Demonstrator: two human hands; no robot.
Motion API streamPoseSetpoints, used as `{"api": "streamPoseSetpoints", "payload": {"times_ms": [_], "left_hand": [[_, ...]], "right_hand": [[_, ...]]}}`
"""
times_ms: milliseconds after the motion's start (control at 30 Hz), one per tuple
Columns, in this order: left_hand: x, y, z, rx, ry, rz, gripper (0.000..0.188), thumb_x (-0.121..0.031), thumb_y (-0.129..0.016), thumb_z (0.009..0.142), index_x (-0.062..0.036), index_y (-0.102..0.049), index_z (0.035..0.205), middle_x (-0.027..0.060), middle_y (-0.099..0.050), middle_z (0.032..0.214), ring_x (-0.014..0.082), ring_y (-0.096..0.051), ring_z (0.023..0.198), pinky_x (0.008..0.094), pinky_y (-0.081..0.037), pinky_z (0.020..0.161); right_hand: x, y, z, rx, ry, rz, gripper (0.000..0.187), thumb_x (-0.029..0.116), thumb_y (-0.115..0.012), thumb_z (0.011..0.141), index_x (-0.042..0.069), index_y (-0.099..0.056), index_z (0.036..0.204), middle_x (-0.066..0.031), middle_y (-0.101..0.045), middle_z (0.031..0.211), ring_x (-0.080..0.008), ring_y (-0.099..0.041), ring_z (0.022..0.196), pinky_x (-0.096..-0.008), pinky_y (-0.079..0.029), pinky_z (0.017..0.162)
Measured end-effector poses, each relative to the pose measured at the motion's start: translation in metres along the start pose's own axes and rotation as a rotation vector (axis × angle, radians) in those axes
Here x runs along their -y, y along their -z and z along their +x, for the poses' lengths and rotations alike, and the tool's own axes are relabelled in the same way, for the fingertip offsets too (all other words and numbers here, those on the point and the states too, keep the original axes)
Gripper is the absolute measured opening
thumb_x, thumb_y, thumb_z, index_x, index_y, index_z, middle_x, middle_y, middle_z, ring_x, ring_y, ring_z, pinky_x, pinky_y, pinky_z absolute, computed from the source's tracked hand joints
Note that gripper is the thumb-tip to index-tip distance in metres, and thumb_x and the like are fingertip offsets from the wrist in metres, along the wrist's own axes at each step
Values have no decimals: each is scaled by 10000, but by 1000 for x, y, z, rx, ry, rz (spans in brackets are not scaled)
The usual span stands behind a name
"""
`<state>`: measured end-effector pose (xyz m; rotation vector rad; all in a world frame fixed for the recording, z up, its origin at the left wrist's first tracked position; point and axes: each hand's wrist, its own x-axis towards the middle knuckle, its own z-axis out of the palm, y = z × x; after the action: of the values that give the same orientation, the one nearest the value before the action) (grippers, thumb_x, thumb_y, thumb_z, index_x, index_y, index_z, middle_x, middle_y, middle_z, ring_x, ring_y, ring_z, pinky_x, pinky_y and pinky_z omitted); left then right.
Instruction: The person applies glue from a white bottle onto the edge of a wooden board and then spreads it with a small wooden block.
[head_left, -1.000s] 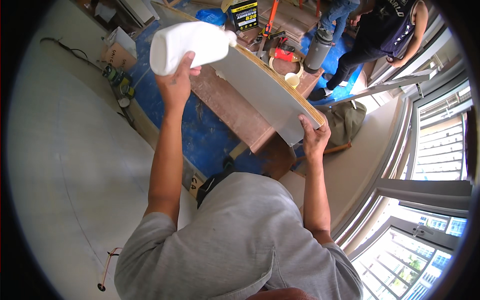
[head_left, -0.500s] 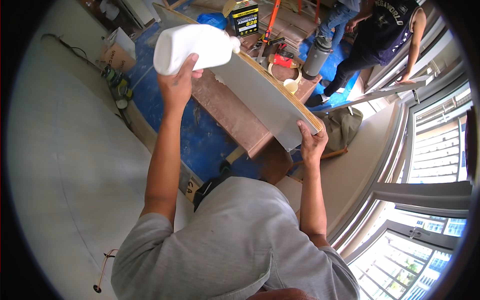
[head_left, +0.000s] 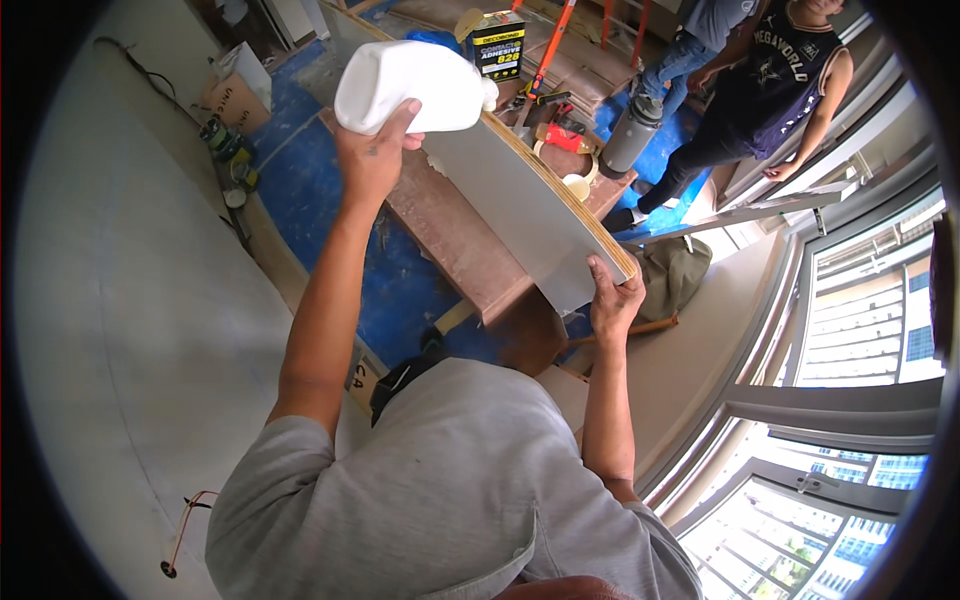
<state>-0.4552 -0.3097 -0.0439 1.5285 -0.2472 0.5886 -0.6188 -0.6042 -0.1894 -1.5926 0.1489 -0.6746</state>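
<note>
My left hand (head_left: 375, 155) is wrapped round a large white plastic bottle (head_left: 425, 88), which lies tilted on its side with its spout to the right. That spout (head_left: 490, 95) is at the upper edge of a long board (head_left: 505, 205). The board stands on its narrow side, grey-white on its broad face, with a layered plywood edge (head_left: 560, 182) facing up. At the board's near end my right hand (head_left: 614, 300) grips the corner, thumb on the grey face. Whether anything flows from the spout, I cannot tell.
Beneath the board is a brown bench-like surface (head_left: 455, 235) on blue floor sheeting (head_left: 385, 290). Tape rolls (head_left: 577, 187), a grey flask (head_left: 630, 138) and a black-yellow can (head_left: 497, 48) stand beyond. Two other people are at the upper right. A ladder (head_left: 550, 50) stands behind; windows line the right.
My view has shifted slightly. The bottle has moved a little to the right along the board's edge. A person at the upper right has lifted a hand off a metal frame.
</note>
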Motion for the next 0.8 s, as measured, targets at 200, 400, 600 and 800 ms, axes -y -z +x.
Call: {"api": "streamPoseSetpoints", "payload": {"times_ms": [200, 400, 600, 800], "left_hand": [[12, 7, 6, -40, -18, -14, 268, -65, -774, 922, 92, -711, 1130, 134, -766, 971, 145, -717, 678, 259, -594, 612], [17, 11, 17, -63, -16, 26, 251, -62, -760, 927, 88, -708, 1122, 139, -762, 969, 163, -730, 690, 267, -600, 596], [19, 16, 24, -49, -29, -34, 245, -54, -748, 925, 84, -708, 1124, 143, -762, 966, 176, -737, 694, 270, -599, 590], [21, 26, 22, -63, -39, 17, 261, -44, -727, 936, 89, -690, 1157, 154, -758, 978, 187, -734, 694, 279, -602, 585]], "right_hand": [[1, -1, 0, -7, -58, 24, 265, 63, -806, 917, -14, -719, 1155, -33, -711, 1047, -111, -650, 963, -263, -511, 902], [0, 0, 0, 4, 28, 19, 262, 60, -800, 921, -23, -717, 1155, -44, -717, 1065, -110, -647, 979, -267, -509, 905], [2, -1, 0, -11, 9, -5, 234, 65, -805, 918, -13, -732, 1126, -42, -714, 1064, -116, -645, 959, -266, -508, 895], [3, -1, 1, -13, -3, -16, 241, 64, -807, 917, -16, -729, 1131, -39, -712, 1059, -112, -643, 957, -266, -512, 889]]}}
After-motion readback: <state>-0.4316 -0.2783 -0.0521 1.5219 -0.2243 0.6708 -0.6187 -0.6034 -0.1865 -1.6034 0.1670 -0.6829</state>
